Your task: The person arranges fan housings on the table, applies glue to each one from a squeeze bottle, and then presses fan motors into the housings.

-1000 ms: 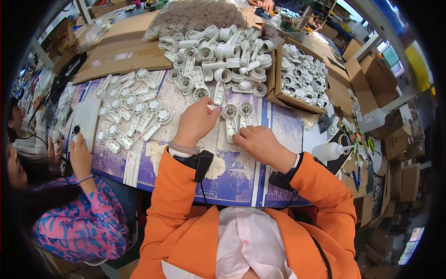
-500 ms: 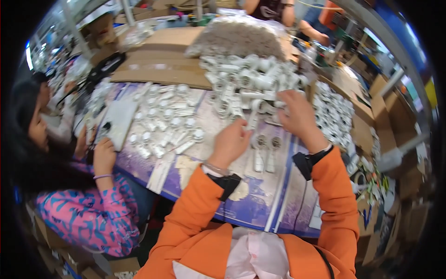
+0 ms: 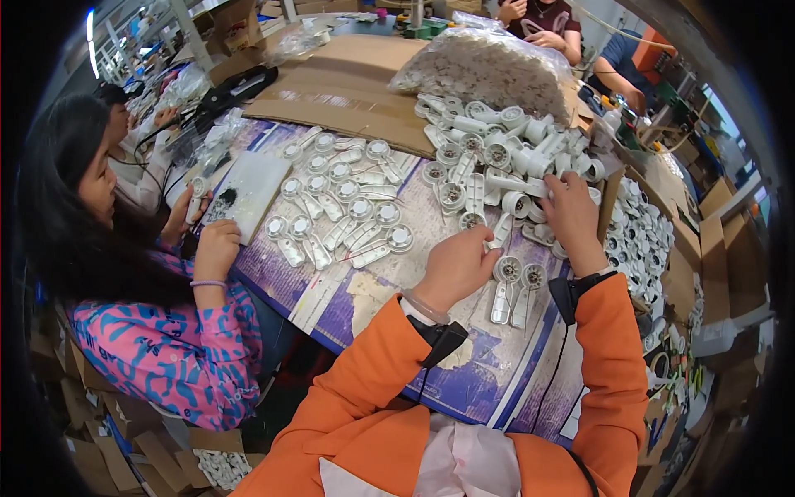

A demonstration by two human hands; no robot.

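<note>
My left hand [image 3: 454, 272] is closed, with thumb and forefinger together at the near edge of a heap of white plastic parts. Its fingertips meet a round-headed white part [image 3: 472, 220], partly hidden by the hand. Farther right, my right hand [image 3: 573, 217] reaches into the heap [image 3: 497, 137], its fingers bent round the end of a white tube-like piece [image 3: 517, 184]. Just right of my left hand lie two round-headed parts with flat handles [image 3: 501, 305], side by side, their heads showing metallic insides.
To the left lie several rows of similar parts with white discs [image 3: 339, 190]. Behind are a cardboard sheet [image 3: 339, 91] and a full clear bag [image 3: 489, 70]. A box of small white pieces [image 3: 642, 232] stands right. A co-worker [image 3: 166, 331] sits at left, holding a white part.
The whole view has shifted, so the table and my hands appear farther right and lower. Relative to the heap, both hands have stayed nearly in place.
</note>
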